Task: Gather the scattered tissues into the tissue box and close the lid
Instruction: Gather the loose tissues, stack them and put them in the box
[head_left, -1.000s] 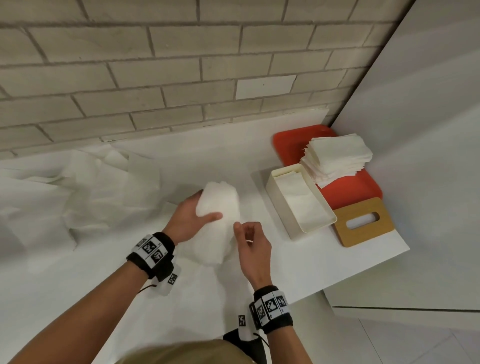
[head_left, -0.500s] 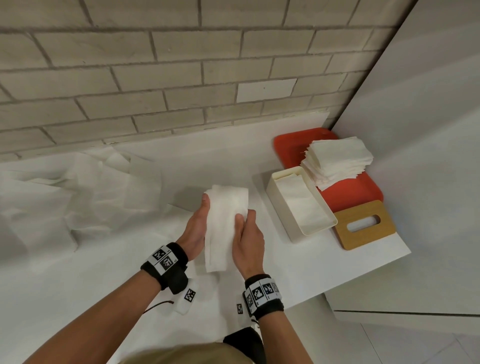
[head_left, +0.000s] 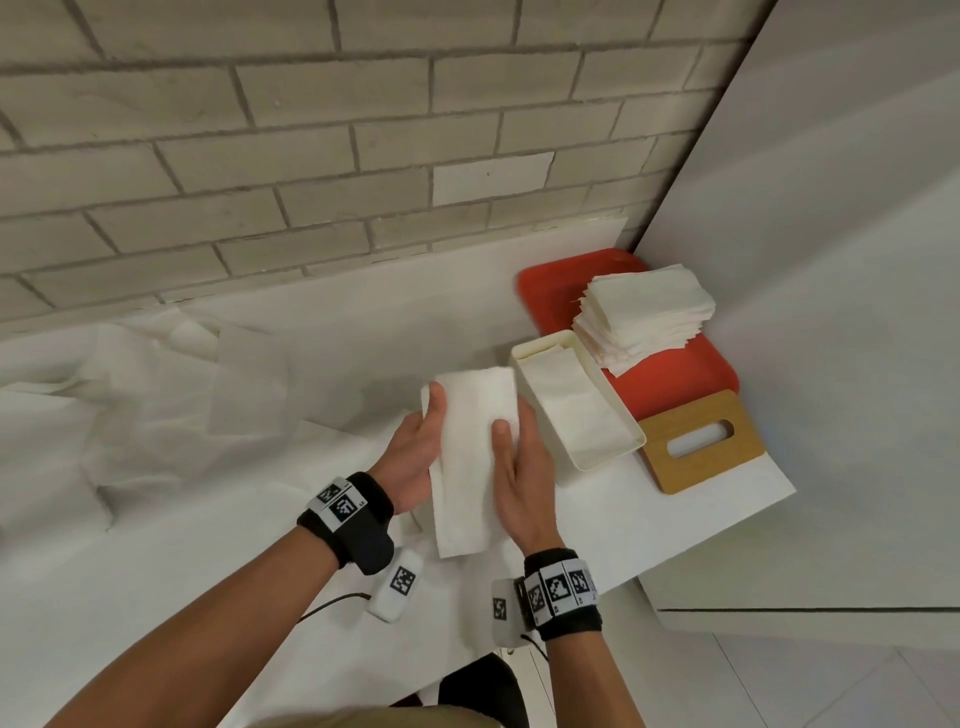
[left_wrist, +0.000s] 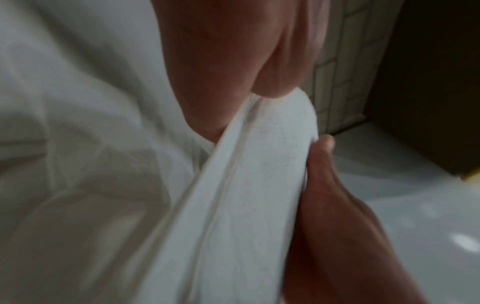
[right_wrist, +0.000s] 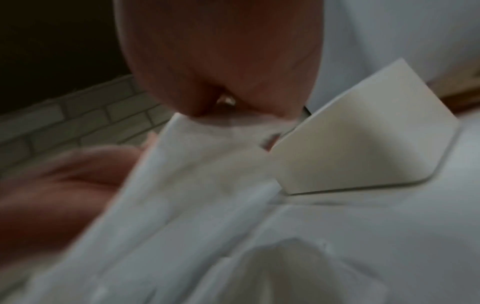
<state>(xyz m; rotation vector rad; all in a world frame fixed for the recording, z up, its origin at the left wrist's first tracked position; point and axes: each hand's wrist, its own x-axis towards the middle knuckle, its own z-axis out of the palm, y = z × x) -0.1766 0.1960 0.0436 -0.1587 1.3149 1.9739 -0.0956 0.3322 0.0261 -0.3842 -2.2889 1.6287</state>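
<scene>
- Tissues: folded tissue (head_left: 470, 457) held upright between both hands over white counter (head_left: 649, 525), just left of tissue box (head_left: 582, 410).
- L hand (head_left: 415, 447) on tissue's left edge, thumb over the front; R hand (head_left: 519, 467) on right edge, thumb on the front. Both clamp it, palms facing each other.
- Surface: white counter w/ loose tissues (head_left: 135, 395) spread flat & crumpled at left, against brick wall (head_left: 311, 156); white panel (head_left: 831, 260) at right.
- Box: cream, open top, some tissue lying inside; stands touching red tray (head_left: 691, 384).
- Tray holds neat tissue stack (head_left: 644, 317).
- Wooden lid (head_left: 701, 441) w/ slot lies flat on counter, just right of box, off it.
- Wrist cams blurry: L shows tissue (left_wrist: 246, 205) between fingers; R shows tissue beside box wall (right_wrist: 363, 144).
</scene>
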